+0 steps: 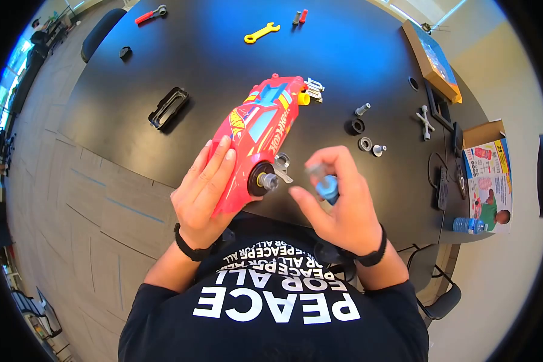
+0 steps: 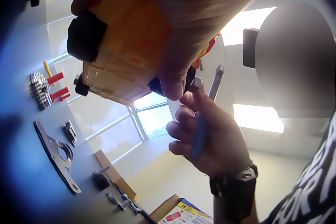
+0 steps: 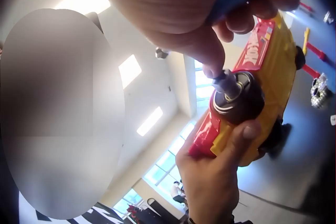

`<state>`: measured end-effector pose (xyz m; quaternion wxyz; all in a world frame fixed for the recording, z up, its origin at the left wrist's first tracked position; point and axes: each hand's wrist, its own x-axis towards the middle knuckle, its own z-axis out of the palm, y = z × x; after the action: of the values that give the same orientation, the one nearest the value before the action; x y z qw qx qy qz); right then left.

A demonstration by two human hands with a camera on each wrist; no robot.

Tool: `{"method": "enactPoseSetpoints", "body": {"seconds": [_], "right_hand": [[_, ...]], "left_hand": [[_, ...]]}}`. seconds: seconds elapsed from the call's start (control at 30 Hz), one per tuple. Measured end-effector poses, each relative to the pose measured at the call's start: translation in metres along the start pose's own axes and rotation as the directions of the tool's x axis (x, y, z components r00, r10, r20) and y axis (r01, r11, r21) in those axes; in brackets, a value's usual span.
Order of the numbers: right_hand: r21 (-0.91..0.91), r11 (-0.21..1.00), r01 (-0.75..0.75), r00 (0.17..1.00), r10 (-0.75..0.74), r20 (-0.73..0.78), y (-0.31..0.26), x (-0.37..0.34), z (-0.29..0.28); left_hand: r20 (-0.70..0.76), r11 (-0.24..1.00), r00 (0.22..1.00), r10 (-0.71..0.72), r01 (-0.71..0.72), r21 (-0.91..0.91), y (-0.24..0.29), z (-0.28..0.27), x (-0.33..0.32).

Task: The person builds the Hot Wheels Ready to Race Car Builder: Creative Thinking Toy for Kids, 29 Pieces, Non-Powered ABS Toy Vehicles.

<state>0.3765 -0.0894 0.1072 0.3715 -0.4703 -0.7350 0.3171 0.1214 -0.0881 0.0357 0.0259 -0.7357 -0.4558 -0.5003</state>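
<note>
A red toy car [image 1: 247,142] with yellow underside is gripped by my left hand [image 1: 206,190], its near end raised toward me. In the right wrist view the thumb lies below a black wheel [image 3: 244,106]. A grey plastic bolt [image 1: 270,181] sticks out from that wheel's centre. My right hand [image 1: 347,208], just right of the wheel, holds a blue-handled screwdriver [image 2: 199,136] with a grey shaft against its palm. In the right wrist view, that hand's thumb and fingertips are right at the bolt's head. The screwdriver looks blurred in the head view.
Beyond the car lie a yellow wrench [image 1: 262,32] and a red-handled ratchet [image 1: 151,15]. A black tray-like part [image 1: 168,108] is to the left. Grey bolts [image 1: 362,109] and black rings [image 1: 356,126] lie right. A printed box [image 1: 490,181] and water bottle [image 1: 469,225] stand at the right edge.
</note>
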Motion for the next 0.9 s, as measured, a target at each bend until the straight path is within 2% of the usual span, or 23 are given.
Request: {"method": "enactPoseSetpoints", "body": {"seconds": [0.1,0.13,0.23,0.27,0.33,0.57,0.67,0.77,0.8,0.87,0.9], "right_hand": [[-0.258,0.966,0.031,0.99,0.006,0.141,-0.002,-0.01,-0.023],[-0.259,0.966,0.028,0.99,0.009,0.141,-0.005,-0.011,-0.028],[-0.541,0.822,0.18,0.983,-0.129,0.131,-0.013,-0.015,-0.038],[-0.547,0.819,0.174,0.984,-0.123,0.129,-0.016,-0.015,-0.041],[-0.531,0.82,0.215,0.976,-0.203,0.081,-0.02,-0.013,-0.044],[-0.566,0.765,0.308,0.949,-0.287,0.128,-0.02,-0.01,-0.045],[-0.567,0.778,0.271,0.959,-0.271,0.087,-0.025,-0.012,-0.041],[-0.543,0.839,0.022,0.999,-0.001,0.04,-0.021,-0.02,-0.033],[-0.543,0.839,0.024,0.999,-0.002,0.041,-0.024,-0.019,-0.034],[-0.366,0.929,0.047,0.999,-0.037,0.036,-0.027,-0.017,-0.038],[-0.365,0.93,0.047,0.999,-0.035,0.038,-0.023,-0.019,-0.039]], "left_hand": [[0.009,0.999,1.0,0.021,-0.021,0.032,-0.003,-0.003,0.0],[0.027,0.999,1.0,0.014,-0.015,0.046,-0.002,-0.003,0.0],[0.066,0.998,0.998,0.01,-0.013,0.056,0.002,-0.001,0.003],[0.081,0.998,0.997,0.006,-0.011,0.065,0.004,0.0,0.003],[0.111,0.998,0.994,-0.001,-0.005,0.058,0.008,-0.001,0.004],[0.198,0.993,0.98,0.016,-0.038,0.11,0.017,-0.004,0.008],[0.212,0.988,0.977,0.013,-0.046,0.151,0.019,-0.005,0.008],[0.202,0.984,0.978,0.048,-0.081,0.158,0.02,-0.005,0.011],[0.201,0.984,0.978,0.047,-0.08,0.159,0.019,-0.005,0.012],[0.165,0.98,0.984,0.063,-0.092,0.178,0.017,-0.003,0.011],[0.166,0.98,0.984,0.061,-0.09,0.179,0.017,-0.003,0.01]]}}
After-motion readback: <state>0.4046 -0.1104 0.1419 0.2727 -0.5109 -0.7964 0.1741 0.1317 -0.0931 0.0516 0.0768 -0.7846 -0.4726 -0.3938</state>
